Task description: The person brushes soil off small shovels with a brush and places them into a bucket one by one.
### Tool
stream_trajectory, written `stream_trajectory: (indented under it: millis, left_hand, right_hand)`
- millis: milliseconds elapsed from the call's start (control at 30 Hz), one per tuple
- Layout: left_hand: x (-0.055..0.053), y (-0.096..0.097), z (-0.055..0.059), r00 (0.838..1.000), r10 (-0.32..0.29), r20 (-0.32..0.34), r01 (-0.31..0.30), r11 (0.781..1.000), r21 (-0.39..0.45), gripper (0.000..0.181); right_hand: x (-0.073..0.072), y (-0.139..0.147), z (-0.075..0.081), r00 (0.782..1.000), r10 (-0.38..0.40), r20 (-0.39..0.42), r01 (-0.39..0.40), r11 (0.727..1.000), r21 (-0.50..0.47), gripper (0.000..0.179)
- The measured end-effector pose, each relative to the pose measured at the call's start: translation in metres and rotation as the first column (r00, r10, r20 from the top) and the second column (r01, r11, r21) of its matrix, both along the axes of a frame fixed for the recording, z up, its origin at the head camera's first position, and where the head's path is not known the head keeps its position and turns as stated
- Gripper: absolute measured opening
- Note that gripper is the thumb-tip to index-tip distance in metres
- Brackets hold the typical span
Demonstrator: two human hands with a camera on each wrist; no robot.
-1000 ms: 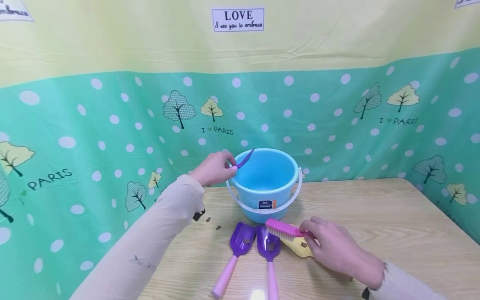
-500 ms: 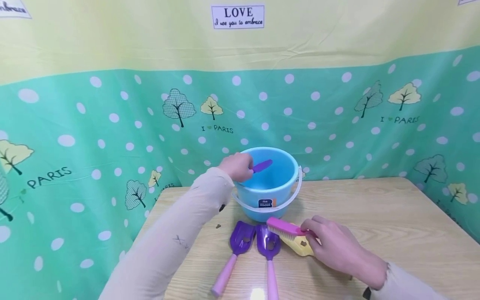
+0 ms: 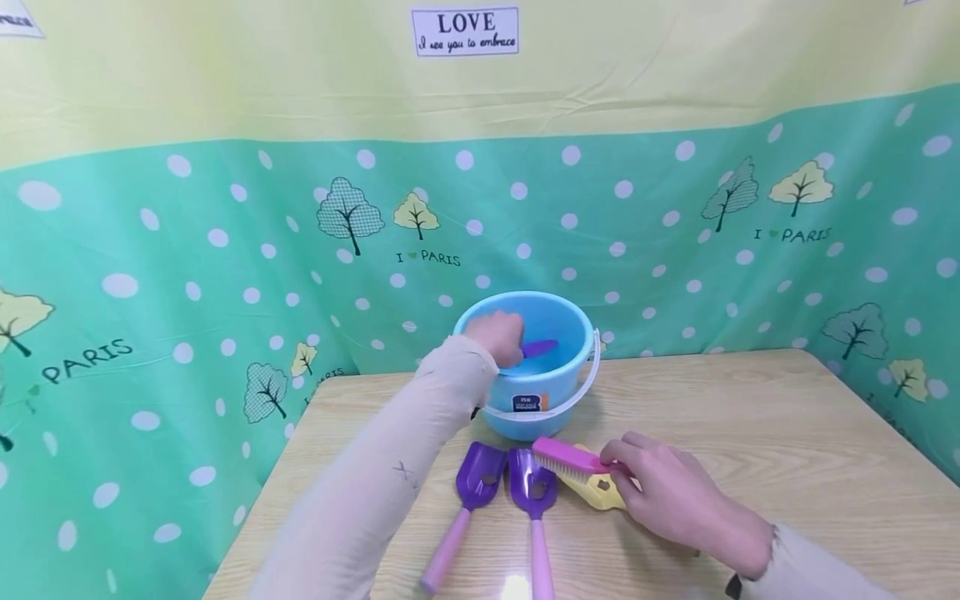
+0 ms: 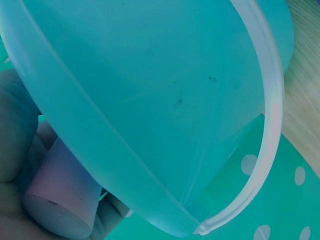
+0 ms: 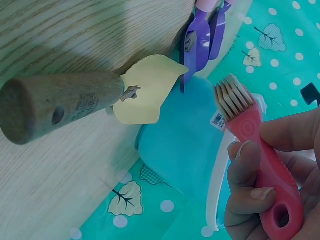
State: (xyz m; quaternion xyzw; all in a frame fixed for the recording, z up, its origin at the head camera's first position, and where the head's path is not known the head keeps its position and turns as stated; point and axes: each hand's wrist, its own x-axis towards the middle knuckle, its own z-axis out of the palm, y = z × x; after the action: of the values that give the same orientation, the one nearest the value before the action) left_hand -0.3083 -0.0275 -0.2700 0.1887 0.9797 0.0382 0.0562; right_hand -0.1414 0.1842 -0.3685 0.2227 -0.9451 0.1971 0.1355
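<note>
My left hand reaches over the near left rim of a light blue bucket, gripping a purple shovel whose blade is inside. Its pink handle end shows beside the bucket wall in the left wrist view. My right hand holds a pink brush, bristles down, above a yellow shovel on the table. That shovel's wooden handle appears in the right wrist view. A brown scrap lies on its blade.
In front of the bucket, two more purple shovels, a left one and a right one, lie with pink handles toward me and brown scraps on their blades. The bucket's white handle hangs down. A patterned curtain stands behind the wooden table.
My left hand has moved right and down from beside the bucket to its inside, taking the purple shovel along. My right hand and the brush have stayed in place.
</note>
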Motion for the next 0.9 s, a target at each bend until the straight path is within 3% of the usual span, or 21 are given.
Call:
stream_trajectory:
  millis: [267, 667, 900]
  left_hand:
    - [0.003, 0.001, -0.008, 0.999, 0.031, 0.04, -0.03, 0.999, -0.03, 0.018]
    - [0.002, 0.001, -0.016, 0.989, 0.087, 0.117, -0.093, 0.994, 0.053, 0.027]
    - [0.009, 0.0, -0.014, 0.98, 0.107, 0.166, -0.123, 0.988, 0.092, 0.029]
  right_hand:
    - [0.0, -0.002, -0.001, 1.0, 0.006, 0.001, -0.006, 1.0, 0.002, 0.021]
    - [0.002, -0.004, -0.003, 1.0, 0.007, 0.008, -0.007, 1.0, 0.008, 0.02]
    - [0.002, -0.005, -0.004, 1.0, 0.014, 0.02, -0.014, 1.0, 0.0, 0.02]
